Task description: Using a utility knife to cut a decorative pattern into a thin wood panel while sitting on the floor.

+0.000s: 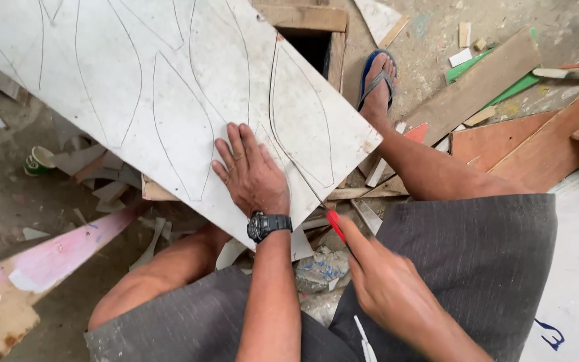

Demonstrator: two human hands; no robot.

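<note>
We press our left hand [249, 175] flat, fingers spread, on the white board [169, 100] marked with leaf outlines. Our right hand [387, 285] grips a red-handled knife [333, 224] at the board's near edge, beside the left wrist.

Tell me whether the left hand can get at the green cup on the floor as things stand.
Probably not without shifting: the left hand lies flat on the white board, and that board overhangs the floor between it and the green cup, which sits far off to the side.
</note>
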